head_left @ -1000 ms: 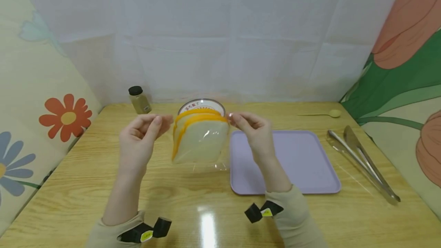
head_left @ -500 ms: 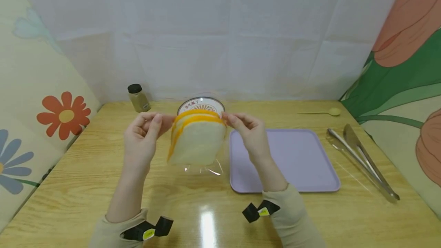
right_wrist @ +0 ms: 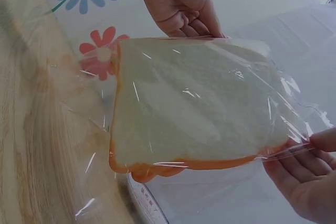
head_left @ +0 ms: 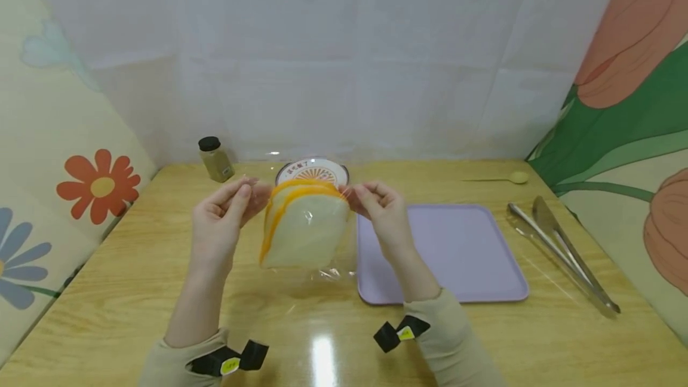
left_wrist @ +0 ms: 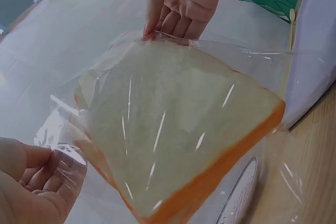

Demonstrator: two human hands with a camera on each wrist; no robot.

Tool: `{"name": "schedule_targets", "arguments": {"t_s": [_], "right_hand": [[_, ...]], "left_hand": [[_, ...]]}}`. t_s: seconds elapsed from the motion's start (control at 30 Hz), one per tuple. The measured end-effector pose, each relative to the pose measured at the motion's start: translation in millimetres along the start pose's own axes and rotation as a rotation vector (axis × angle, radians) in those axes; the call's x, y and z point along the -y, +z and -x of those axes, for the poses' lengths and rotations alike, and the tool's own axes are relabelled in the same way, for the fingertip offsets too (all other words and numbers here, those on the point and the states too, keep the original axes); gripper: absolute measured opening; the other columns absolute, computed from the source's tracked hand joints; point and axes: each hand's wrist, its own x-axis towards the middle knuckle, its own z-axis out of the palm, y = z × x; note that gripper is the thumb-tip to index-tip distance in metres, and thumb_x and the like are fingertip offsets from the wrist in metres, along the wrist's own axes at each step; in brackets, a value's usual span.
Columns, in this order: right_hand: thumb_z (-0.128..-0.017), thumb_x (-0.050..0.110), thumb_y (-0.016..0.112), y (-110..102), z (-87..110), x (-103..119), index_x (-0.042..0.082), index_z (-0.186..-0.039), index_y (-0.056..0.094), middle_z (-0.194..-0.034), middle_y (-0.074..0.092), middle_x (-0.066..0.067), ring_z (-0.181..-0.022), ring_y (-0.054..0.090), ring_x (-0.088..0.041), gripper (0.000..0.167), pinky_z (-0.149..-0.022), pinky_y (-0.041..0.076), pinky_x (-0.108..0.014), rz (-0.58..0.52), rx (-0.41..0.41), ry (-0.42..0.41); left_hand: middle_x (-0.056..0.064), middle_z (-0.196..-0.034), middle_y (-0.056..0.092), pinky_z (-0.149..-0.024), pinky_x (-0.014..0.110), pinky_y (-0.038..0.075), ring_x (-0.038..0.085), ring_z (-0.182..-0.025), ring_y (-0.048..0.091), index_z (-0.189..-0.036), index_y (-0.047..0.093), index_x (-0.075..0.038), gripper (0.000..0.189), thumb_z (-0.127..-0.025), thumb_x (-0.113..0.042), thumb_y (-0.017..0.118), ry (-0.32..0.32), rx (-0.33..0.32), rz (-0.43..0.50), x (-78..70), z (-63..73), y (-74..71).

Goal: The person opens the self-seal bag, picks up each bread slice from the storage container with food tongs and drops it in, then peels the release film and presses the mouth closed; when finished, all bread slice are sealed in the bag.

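Note:
White bread slices with orange-yellow crusts [head_left: 306, 229] hang inside a clear plastic bag [head_left: 329, 273], raised over the table between both hands. On one side, my left hand [head_left: 221, 217] pinches the bag's film between thumb and fingers; the left wrist view shows the film [left_wrist: 67, 156] bunched there. My right hand [head_left: 386, 217] pinches the film on the opposite side, close to the crust, as the right wrist view shows at its fingers [right_wrist: 299, 163]. The slices overlap, so how many there are is hard to tell. Behind them a white plate with red print [head_left: 313, 169] is partly covered.
A lilac tray [head_left: 457, 255] lies to the right, partly behind the right forearm. Metal tongs [head_left: 561, 255] rest at the right. At the back are a yellow spoon [head_left: 518, 178] on the right and a black-lidded jar [head_left: 216, 160] on the left.
The right hand has moved slightly left, nearer the left hand. The bread slices have shifted a little left and down, and the film spreads wider above and beside them.

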Motion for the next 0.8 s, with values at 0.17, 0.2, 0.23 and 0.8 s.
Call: {"name": "schedule_targets", "arguments": {"t_s": [0.17,0.2,0.23,0.8], "right_hand": [[-0.092,0.0,0.056,-3,-1.6,-2,-0.01,-0.096,0.062,-0.099,0.071,-0.019,-0.079,0.069,-0.008,0.012,-0.082,0.057,-0.031,0.089,0.026,0.058],[-0.091,-0.001,0.056,-4,-2.2,-2,-0.013,-0.098,0.06,-0.1,0.07,-0.02,-0.078,0.069,-0.007,0.015,-0.082,0.057,-0.031,0.114,0.04,0.07],[-0.091,-0.001,0.057,-6,-2.8,-1,-0.015,-0.1,0.059,-0.1,0.07,-0.02,-0.077,0.068,-0.006,0.017,-0.083,0.057,-0.031,0.14,0.06,0.079],[-0.09,0.004,0.06,-32,-9.0,3,-0.013,-0.106,0.06,-0.092,0.072,-0.014,-0.079,0.068,-0.01,0.023,-0.082,0.058,-0.036,0.299,0.246,0.142]], "left_hand": [[-0.001,-0.079,0.074,-0.075,0.024,0.057,0.011,-0.076,0.071,-0.09,0.07,-0.005,0.007,-0.087,-0.009,0.065,-0.053,-0.069,-0.022,5.8,-2.5,-5.6],[-0.001,-0.079,0.074,-0.075,0.024,0.057,0.01,-0.076,0.071,-0.089,0.07,-0.005,0.006,-0.087,-0.009,0.066,-0.06,-0.071,-0.03,6.8,-3.2,-6.7],[-0.001,-0.079,0.074,-0.075,0.023,0.057,0.01,-0.076,0.071,-0.088,0.07,-0.005,0.006,-0.086,-0.01,0.067,-0.065,-0.067,-0.039,7.7,-4.0,-7.9],[-0.004,-0.084,0.074,-0.076,0.022,0.056,0.007,-0.079,0.071,-0.09,0.074,-0.014,0.013,-0.087,-0.007,0.065,-0.122,0.104,-0.016,11.9,-7.4,-20.0]]}}
